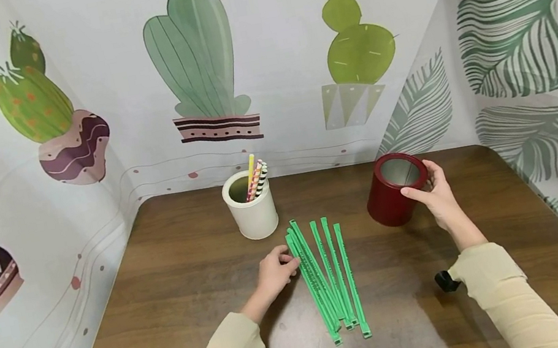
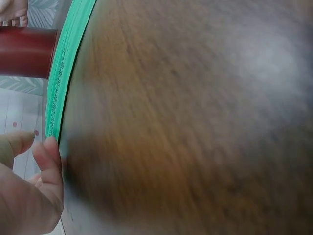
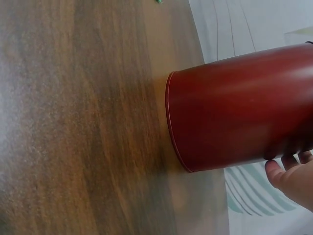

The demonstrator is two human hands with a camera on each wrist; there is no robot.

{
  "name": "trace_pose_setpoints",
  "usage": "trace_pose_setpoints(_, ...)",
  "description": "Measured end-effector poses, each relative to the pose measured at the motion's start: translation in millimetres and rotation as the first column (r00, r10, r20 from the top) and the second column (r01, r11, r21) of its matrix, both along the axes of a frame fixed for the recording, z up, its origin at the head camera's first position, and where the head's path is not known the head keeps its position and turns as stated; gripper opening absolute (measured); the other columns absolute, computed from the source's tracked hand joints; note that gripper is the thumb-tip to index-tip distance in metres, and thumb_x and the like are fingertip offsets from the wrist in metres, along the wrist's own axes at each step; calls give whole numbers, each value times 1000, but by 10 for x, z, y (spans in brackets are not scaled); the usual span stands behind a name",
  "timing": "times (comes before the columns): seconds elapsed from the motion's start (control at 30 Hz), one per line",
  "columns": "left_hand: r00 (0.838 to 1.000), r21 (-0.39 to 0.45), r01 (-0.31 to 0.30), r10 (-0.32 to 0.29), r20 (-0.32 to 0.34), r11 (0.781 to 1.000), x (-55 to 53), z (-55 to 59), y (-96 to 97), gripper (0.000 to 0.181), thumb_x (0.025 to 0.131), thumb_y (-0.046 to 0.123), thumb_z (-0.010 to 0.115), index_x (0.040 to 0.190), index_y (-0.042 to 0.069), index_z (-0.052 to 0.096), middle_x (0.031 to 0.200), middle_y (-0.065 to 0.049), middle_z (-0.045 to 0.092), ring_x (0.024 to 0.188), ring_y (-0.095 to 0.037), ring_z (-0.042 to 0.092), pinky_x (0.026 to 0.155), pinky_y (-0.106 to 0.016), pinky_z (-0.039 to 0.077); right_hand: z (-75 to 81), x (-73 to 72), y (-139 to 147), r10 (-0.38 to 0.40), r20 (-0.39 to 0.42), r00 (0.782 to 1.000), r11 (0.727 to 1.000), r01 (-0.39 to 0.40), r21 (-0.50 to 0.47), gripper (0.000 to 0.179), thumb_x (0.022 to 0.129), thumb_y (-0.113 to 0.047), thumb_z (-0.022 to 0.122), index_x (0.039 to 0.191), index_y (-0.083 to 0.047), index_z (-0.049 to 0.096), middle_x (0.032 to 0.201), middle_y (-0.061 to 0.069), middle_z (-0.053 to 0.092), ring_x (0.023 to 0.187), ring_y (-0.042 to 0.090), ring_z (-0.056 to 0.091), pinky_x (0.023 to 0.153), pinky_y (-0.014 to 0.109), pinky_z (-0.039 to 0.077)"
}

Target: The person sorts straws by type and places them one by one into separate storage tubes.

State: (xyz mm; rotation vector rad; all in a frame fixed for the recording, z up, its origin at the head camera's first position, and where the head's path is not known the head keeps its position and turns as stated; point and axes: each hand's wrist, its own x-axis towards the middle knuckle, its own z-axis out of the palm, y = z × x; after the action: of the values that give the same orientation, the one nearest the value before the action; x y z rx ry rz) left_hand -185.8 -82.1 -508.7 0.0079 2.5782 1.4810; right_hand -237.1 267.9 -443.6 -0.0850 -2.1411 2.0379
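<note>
Several thin green wrapped straws (image 1: 313,280) with dark print lie side by side on the table, running away from the person. At their left edge, my left hand (image 1: 274,273) touches the leftmost straw with its fingertips; the left wrist view shows its thumb apart from the straw (image 2: 59,93). On the right stands a dark red cylindrical cup (image 1: 389,202), its mouth up and no contents visible. My right hand (image 1: 437,196) grips that cup's right side near the rim, thumb in front and fingers behind. In the right wrist view, fingertips (image 3: 275,171) rest against the red wall.
A white cup (image 1: 256,218) stands at the back, left of the green straws, holding several yellow and striped sticks (image 1: 258,181). The brown wooden table (image 1: 176,291) ends at a fabric backdrop (image 1: 281,61) with printed cacti and leaves.
</note>
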Motion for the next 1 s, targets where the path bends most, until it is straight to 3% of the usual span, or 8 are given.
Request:
trace_pose_setpoints(0.27, 999, -105, -40, 38, -27, 994, -54, 32, 76, 47, 79, 20, 64, 119, 0, 51, 77, -6, 63, 49, -11, 56, 47, -24, 46, -12, -14, 4, -17, 17, 1000, 1000, 17, -1, 74, 75, -1, 64, 134, -10, 20, 123, -2, 33, 112, 11, 31, 81, 8, 30)
trace_pose_setpoints(0.57, 994, -245, -83, 64, -85, 966, -127, -6, 139, 46, 75, 21, 68, 114, 0, 56, 73, -2, 66, 53, -8, 58, 64, -31, 49, -15, -9, 0, -15, 12, 1000, 1000, 16, -14, 73, 76, -1, 64, 133, -11, 21, 121, -4, 34, 110, 9, 32, 82, 10, 30)
trace_pose_setpoints(0.8, 989, -334, -109, 69, -129, 936, -138, -10, 179, 44, 72, 23, 70, 109, 2, 59, 71, -1, 65, 62, -12, 58, 59, -30, 48, -4, -5, -10, -17, 8, 1000, 999, 18, -35, 72, 75, 0, 64, 132, -11, 22, 123, -2, 34, 113, 14, 31, 83, 11, 30)
trace_pose_setpoints(1.0, 989, -368, -110, 67, -129, 923, -145, 26, 212, 40, 71, 20, 68, 107, 3, 60, 65, 1, 62, 57, -10, 56, 54, -28, 46, -10, -10, -11, -21, 3, 1000, 999, 21, -49, 73, 75, 1, 64, 133, -9, 22, 120, -5, 35, 110, 10, 32, 83, 11, 30)
